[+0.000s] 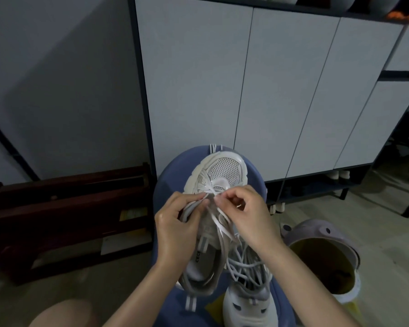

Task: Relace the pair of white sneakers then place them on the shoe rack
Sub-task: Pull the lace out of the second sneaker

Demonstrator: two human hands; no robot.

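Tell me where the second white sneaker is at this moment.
In the head view, the second sneaker lies low and right of centre on the blue seat, beside the sneaker being laced, under the right forearm.

A tall cabinet (pixel 257 90) with pale grey doors and a dark frame stands on thin legs in dim light. Left of it is a plain grey wall (pixel 57 79), with dark wooden furniture (pixel 64 220) low against it. Below the cabinet lies a pale floor (pixel 376 232).
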